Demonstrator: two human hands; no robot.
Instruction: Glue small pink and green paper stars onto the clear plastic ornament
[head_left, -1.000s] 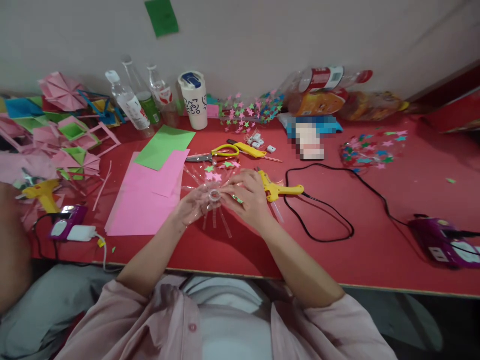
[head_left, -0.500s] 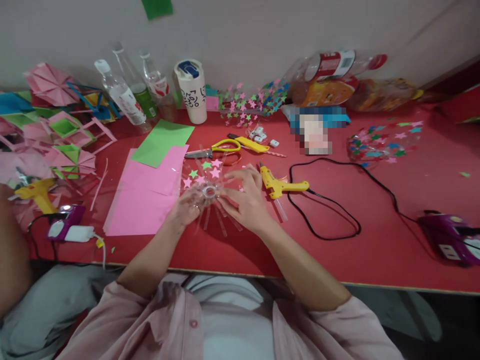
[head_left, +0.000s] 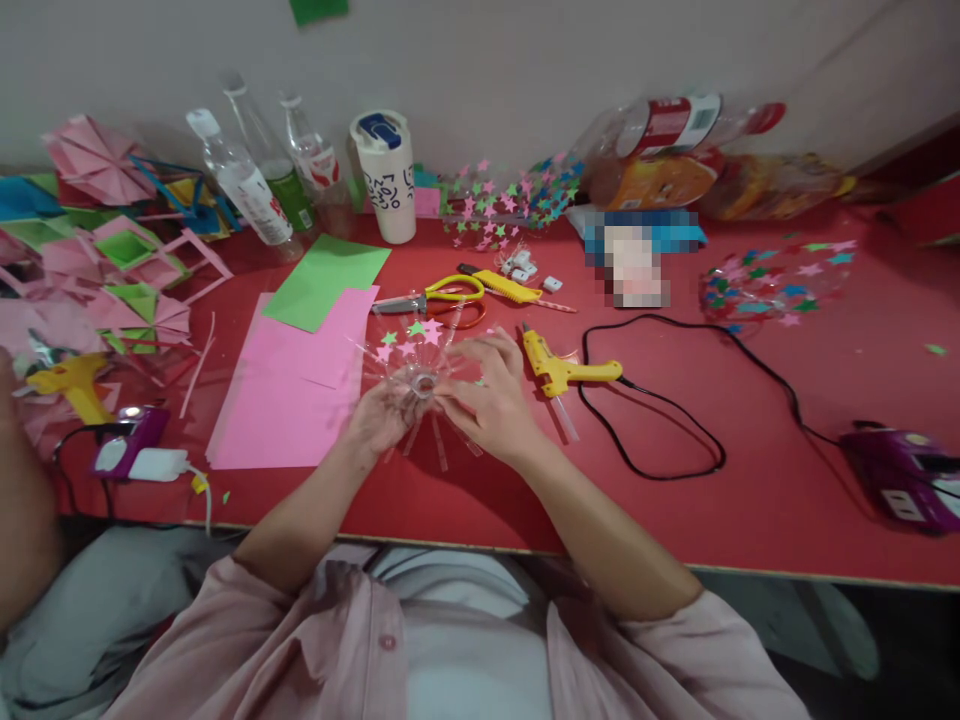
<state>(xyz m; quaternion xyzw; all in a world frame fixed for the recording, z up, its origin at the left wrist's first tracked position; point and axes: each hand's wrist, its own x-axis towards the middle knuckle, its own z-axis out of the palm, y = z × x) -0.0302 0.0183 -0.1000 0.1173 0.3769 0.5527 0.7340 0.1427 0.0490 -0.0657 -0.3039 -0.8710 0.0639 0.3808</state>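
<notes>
Two hands meet over the near middle of the red surface [head_left: 750, 400]. The left hand [head_left: 379, 412] curls its fingers loosely about the neck ring of a clear plastic rosette [head_left: 424, 383], and the right hand [head_left: 501, 400] pinches at its right side with thumb and forefinger, the other fingers half folded. The rosette sits between the two hands with its cut strips fanned outward, those on the far side tipped with small paper stars [head_left: 421, 330]; whether it rests on the surface or is lifted just off it cannot be told. The work would likely go best with the ring held steady in the left hand while the right handles one strip at a time, gently, since thin plastic creases and the stars could peel. Just right of the right hand lies a yellow glue gun [head_left: 559, 368], its black cord [head_left: 660, 440] looping away to a purple power strip [head_left: 900, 475]. Beyond the hands lie scissors [head_left: 442, 298], and left of the left hand is pink paper [head_left: 292, 390] under a green sheet [head_left: 326, 282]. Farther off, bottles [head_left: 251, 195] and a cup [head_left: 386, 175] stand against a pale wall [head_left: 525, 60].
</notes>
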